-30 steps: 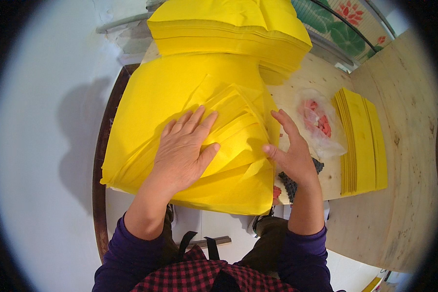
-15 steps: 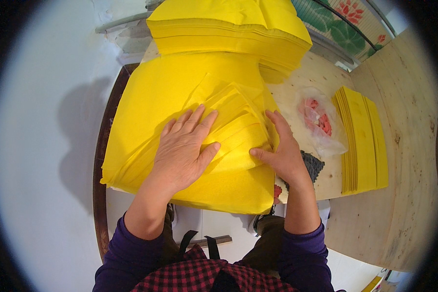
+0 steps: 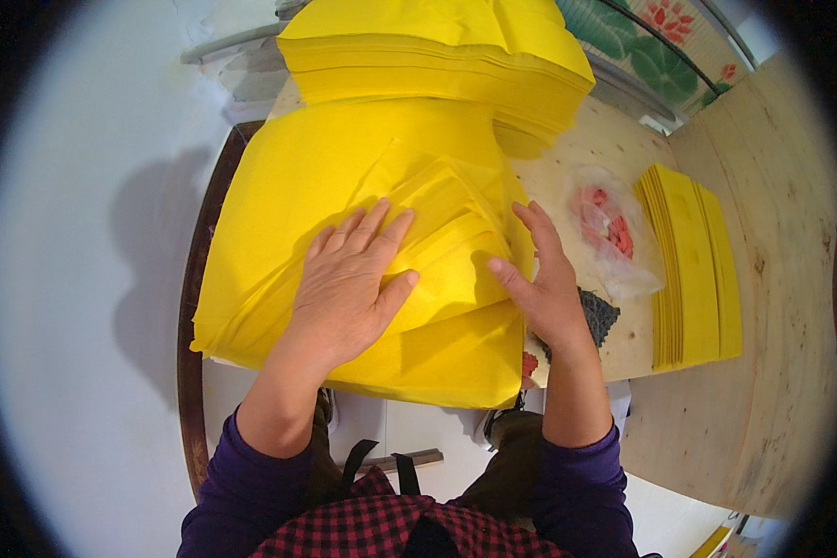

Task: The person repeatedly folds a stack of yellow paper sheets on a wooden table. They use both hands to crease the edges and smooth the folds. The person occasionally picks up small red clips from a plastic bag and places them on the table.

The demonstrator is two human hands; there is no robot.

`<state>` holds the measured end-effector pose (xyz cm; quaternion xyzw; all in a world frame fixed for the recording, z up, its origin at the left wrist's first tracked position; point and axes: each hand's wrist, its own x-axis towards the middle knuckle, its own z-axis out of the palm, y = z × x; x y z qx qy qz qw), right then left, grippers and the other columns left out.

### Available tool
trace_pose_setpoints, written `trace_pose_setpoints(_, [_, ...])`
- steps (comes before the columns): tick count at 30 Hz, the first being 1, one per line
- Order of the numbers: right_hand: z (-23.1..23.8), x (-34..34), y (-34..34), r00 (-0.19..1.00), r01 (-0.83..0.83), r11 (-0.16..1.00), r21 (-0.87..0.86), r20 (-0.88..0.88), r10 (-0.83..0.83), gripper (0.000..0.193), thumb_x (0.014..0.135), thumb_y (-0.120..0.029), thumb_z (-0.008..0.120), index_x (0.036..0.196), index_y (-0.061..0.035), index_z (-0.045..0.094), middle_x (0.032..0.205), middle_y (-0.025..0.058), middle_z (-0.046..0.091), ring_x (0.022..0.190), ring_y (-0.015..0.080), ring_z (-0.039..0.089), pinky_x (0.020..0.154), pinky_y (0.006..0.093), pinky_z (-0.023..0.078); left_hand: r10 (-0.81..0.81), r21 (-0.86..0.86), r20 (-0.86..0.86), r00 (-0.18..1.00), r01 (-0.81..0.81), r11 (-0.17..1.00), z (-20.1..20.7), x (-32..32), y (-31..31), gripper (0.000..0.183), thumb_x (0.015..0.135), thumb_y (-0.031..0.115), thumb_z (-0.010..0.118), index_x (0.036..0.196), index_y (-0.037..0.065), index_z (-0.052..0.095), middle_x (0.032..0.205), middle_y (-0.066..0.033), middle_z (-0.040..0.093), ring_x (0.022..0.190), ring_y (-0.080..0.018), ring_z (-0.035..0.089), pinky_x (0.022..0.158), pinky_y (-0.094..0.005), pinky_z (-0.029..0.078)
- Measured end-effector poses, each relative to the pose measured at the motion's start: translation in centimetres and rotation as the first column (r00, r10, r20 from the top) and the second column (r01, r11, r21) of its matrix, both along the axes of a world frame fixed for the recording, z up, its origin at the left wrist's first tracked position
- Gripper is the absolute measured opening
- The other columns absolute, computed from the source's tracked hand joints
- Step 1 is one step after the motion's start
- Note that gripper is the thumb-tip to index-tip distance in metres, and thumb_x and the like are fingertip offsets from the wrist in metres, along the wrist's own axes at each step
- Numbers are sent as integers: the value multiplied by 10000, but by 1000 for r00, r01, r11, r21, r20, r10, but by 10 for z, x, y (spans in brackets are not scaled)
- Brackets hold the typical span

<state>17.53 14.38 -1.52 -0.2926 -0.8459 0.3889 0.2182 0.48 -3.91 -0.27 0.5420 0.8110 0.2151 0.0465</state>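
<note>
In front of me lies a pile of yellow felt-like fabric sheets (image 3: 279,195), its upper layers fanned and folded at a slant. My left hand (image 3: 349,284) rests flat on the fanned layers with its fingers outstretched. Beside the right edge of the pile is my right hand (image 3: 549,288), thumb and fingers spread apart and nothing between them. Its thumb points toward the folded layers; whether it touches them I cannot tell.
A thick stack of yellow sheets (image 3: 428,70) stands behind the pile. On the wooden table (image 3: 614,149) to the right are a clear plastic bag (image 3: 623,260) with pink-red pieces, a dark grey zigzag-edged scrap (image 3: 600,316) and folded yellow bundles (image 3: 688,279). A wooden panel (image 3: 772,214) borders the right side.
My right hand has lifted and shifted slightly right, away from the folded layers. My left hand has stayed almost in place.
</note>
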Motion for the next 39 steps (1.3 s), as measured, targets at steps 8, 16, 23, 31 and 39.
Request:
trace_pose_setpoints(8, [-1, -2, -4, 996, 3, 999, 42, 88, -6, 887, 705, -224, 817, 1459, -23, 395, 1544, 284, 302, 1457, 401, 274, 1192, 438, 239, 7, -11, -10, 1000, -7, 1000, 0, 1, -1, 613, 959, 386, 529, 1489, 104, 408, 1534, -196, 384, 1407, -378, 359, 1166, -526, 238])
trace_pose_setpoints(16, [15, 13, 3, 980, -149, 986, 74, 145, 138, 927, 707, -301, 816, 1479, -48, 369, 1554, 276, 292, 1466, 395, 263, 1192, 434, 240, 8, -23, -2, 1000, -8, 1000, 0, 1, -1, 624, 965, 404, 508, 1504, 113, 391, 1542, -195, 371, 1410, -378, 348, 1164, -500, 227])
trace_pose_setpoints(23, [0, 1, 3, 1000, 2, 999, -34, -24, -3, 814, 767, -343, 787, 1434, -33, 437, 1530, 279, 336, 1442, 402, 306, 1182, 440, 255, 6, -15, 16, 1000, -5, 1000, 1, 1, 1, 612, 959, 387, 526, 1493, 114, 407, 1536, -191, 382, 1405, -374, 360, 1166, -508, 236])
trace_pose_setpoints(31, [-2, -2, -4, 996, -11, 1000, 21, 83, 9, 858, 708, -205, 818, 1447, -40, 414, 1537, 281, 318, 1442, 406, 300, 1186, 430, 253, 7, -14, -10, 1000, -8, 1000, 1, 1, -1, 618, 957, 388, 532, 1495, 113, 405, 1536, -195, 382, 1404, -376, 359, 1166, -507, 232])
trace_pose_setpoints(39, [11, 15, 1, 997, -14, 999, 52, 70, 10, 744, 722, -131, 787, 1396, -42, 486, 1459, 235, 448, 1348, 358, 438, 1108, 405, 362, 11, -19, -7, 1000, -11, 1000, 1, 1, 0, 615, 960, 386, 527, 1496, 113, 398, 1537, -188, 382, 1408, -375, 356, 1167, -508, 240])
